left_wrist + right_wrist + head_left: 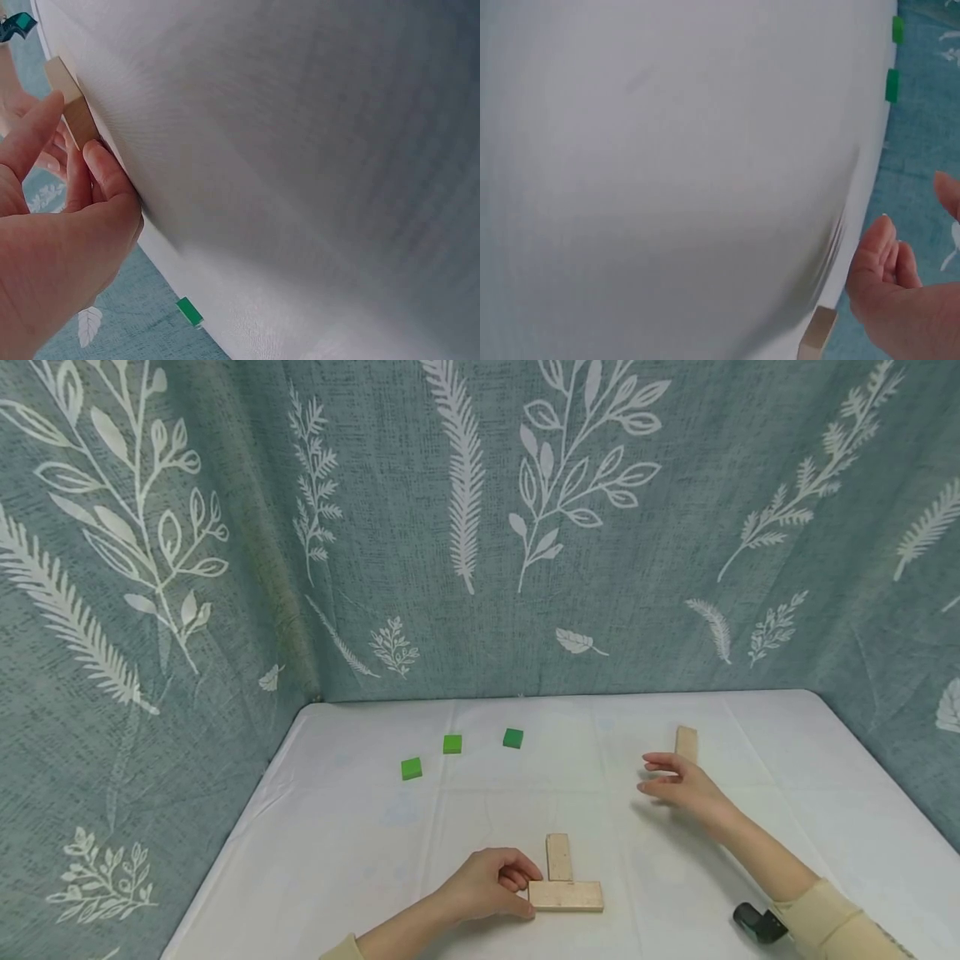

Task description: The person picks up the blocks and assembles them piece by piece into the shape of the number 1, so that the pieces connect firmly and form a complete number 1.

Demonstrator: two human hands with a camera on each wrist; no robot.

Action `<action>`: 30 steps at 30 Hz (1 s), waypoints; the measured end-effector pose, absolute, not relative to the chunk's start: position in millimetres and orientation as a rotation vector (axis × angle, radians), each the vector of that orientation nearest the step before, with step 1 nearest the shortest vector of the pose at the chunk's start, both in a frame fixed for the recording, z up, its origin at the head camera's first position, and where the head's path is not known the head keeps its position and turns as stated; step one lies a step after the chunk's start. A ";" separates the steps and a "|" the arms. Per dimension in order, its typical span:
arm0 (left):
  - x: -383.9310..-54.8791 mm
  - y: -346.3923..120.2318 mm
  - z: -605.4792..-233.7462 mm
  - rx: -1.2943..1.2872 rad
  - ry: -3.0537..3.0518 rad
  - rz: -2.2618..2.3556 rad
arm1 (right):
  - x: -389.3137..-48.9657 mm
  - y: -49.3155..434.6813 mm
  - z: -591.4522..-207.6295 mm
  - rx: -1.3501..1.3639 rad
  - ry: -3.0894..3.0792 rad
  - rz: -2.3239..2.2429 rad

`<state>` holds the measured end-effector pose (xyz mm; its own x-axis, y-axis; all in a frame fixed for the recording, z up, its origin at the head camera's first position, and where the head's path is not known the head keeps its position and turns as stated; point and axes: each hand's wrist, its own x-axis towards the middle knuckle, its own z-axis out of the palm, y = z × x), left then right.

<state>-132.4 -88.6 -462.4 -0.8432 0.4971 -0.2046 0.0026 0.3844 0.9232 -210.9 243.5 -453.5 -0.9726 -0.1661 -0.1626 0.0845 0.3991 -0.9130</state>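
My left hand (pixel 495 883) holds the left end of a plain wooden block (pixel 566 897) lying crosswise near the front of the table. In the left wrist view the thumb and fingertips sit on either side of that block (pixel 82 120). Behind it lies a second wooden block (pixel 558 857), pointing away, its near end against the first. Toward the back right my right hand (pixel 686 789) hovers with fingers apart and nothing between them. Just beyond it is a third wooden block (pixel 686 743), partly hidden by the hand; in the right wrist view a wooden block (pixel 817 334) shows below the hand.
Toward the back left lie two light green squares (pixel 411 768) and a darker green square (pixel 513 738). A black device (pixel 759 924) is by the right forearm. White cloth covers the table (pixel 337 843); patterned teal curtains (pixel 510 635) hang behind and at the sides.
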 end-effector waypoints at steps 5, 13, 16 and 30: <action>-133.4 -88.3 -463.2 0.431 2.193 1.468 | -215.5 251.3 -454.9 -0.071 2.449 -1.605; -132.5 -87.7 -461.8 0.422 2.194 1.466 | -223.0 262.5 -454.9 -0.061 2.470 -1.617; -132.3 -87.6 -461.2 0.424 2.195 1.467 | -226.1 266.2 -454.5 -0.047 2.491 -1.615; -132.1 -88.3 -461.3 0.421 2.189 1.473 | -233.1 280.3 -452.7 0.008 2.511 -1.642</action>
